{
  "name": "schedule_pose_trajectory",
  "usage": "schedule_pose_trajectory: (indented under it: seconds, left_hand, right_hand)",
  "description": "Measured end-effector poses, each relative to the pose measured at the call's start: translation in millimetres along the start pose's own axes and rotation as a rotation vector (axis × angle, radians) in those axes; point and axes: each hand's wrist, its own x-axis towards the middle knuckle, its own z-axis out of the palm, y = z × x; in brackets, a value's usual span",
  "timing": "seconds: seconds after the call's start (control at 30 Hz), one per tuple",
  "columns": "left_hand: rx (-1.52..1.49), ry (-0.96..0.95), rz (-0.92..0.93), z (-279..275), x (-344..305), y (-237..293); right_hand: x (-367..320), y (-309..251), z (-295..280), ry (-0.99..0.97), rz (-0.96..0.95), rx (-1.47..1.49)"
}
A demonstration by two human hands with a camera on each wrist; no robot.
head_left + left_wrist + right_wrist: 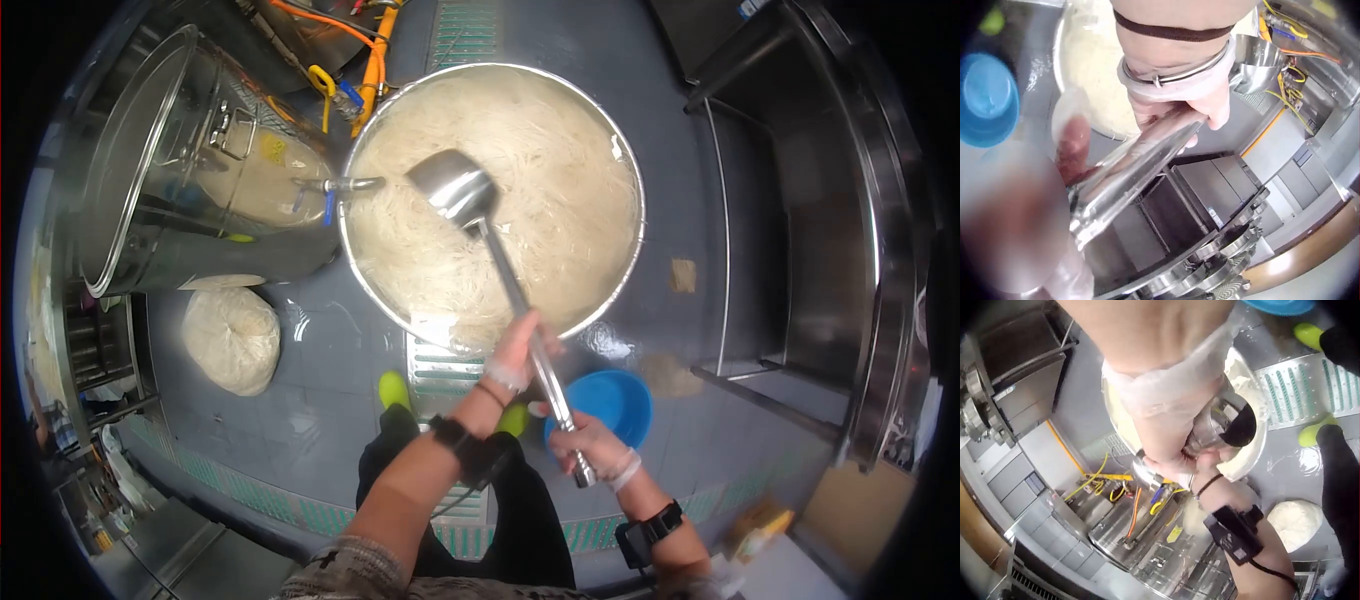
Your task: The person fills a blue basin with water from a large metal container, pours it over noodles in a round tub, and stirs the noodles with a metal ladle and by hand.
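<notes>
Both hands are grasping a long-handled silver metal shovel (505,262). The left hand (517,352) is wrapped round the middle part of the shaft, by the near rim of a large, round, silver metal tub (641,215); the right hand (590,447) grips the handle close to its end, nearer the body. The spacing appears chosen for leverage: the rear grip would steer, the forward one would bear the weight of the broad blade.

The shovel runs away from the person, its blade well ahead of both hands and over the pale, noodle-like strands (565,150) that fill the tub. Whether the blade touches the strands cannot be determined.

The tub stands on the grey floor (680,330) directly before the person, a position judged suitable for working from above with a long tool. A metal tap (358,184) with a blue lever projects over the tub's left rim, presumably so that any flow would fall inside. A round blue plastic basin (628,400) sits near the tub, beside the right hand and within easy reach. A translucent bag of pale material (232,342) rests on the floor to the left, apart from both hands.
</notes>
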Motion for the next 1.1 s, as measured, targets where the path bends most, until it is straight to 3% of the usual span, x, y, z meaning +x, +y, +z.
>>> schedule_pose_trajectory:
  seconds: [0.07, 0.13, 0.17, 0.23, 0.27, 0.33, 0.37, 0.43, 0.47, 0.5, 0.53, 0.57, 0.6, 0.67, 0.8, 0.9, 1.03, 1.1]
  left_hand:
    - [0.008, -0.060, -0.034, 4, 31, 27]
    - [0.216, -0.157, 0.025, 11, 55, 61]
    - [0.212, -0.153, 0.019, 8, 69, 78]
    - [0.498, -0.084, 0.087, -1, 95, 116]
    - [0.492, -0.078, 0.080, -3, 105, 140]
    - [0.761, 0.028, 0.134, -8, 124, 190]
    - [0.806, 0.152, 0.132, -10, 138, 212]
    - [0.896, 0.380, 0.179, -13, 163, 257]
    - [0.941, 0.489, 0.223, -21, 174, 275]
    - [0.933, 0.490, 0.216, -29, 184, 290]
    - [1.141, 0.548, 0.121, -46, 201, 298]
    - [1.351, 0.602, 0.022, -65, 218, 299]
    - [1.349, 0.601, 0.019, -93, 236, 290]
    - [1.902, 0.426, 0.075, -148, 265, 263]
    - [1.894, 0.408, 0.006, -153, 250, 204]
    - [1.605, 0.286, -0.089, -119, 218, 179]
    - [1.894, 0.289, 0.064, -116, 206, 124]
    - [1.333, 0.501, -0.023, -67, 167, 117]
  right_hand:
    - [24, -22, 10, 0.076, -0.085, -0.113]
    - [53, -44, 19, 0.267, -0.240, -0.365]
    - [73, -52, 23, 0.270, -0.233, -0.363]
    - [123, -65, 29, 0.497, -0.425, -0.726]
    - [153, -71, 31, 0.498, -0.414, -0.726]
    - [209, -84, 41, 0.825, -0.685, -1.363]
    - [226, -97, 57, 0.830, -0.679, -1.362]
    - [258, -122, 89, 0.589, -0.781, -0.913]
    - [266, -133, 101, 0.591, -0.772, -0.917]
    - [272, -144, 112, 0.422, -0.541, -0.601]
    - [279, -149, 119, 0.255, -0.310, -0.287]
    - [291, -143, 118, 0.290, -0.288, -0.383]
    - [294, -134, 115, 0.291, -0.286, -0.384]
    - [289, -109, 106, 0.422, -0.245, -0.535]
    - [261, -77, 75, 0.528, -0.245, -0.680]
    - [230, -67, 54, 0.567, -0.223, -0.732]
    - [174, -67, 38, 0.618, -0.186, -0.914]
    - [151, -61, 28, 0.634, -0.164, -0.953]
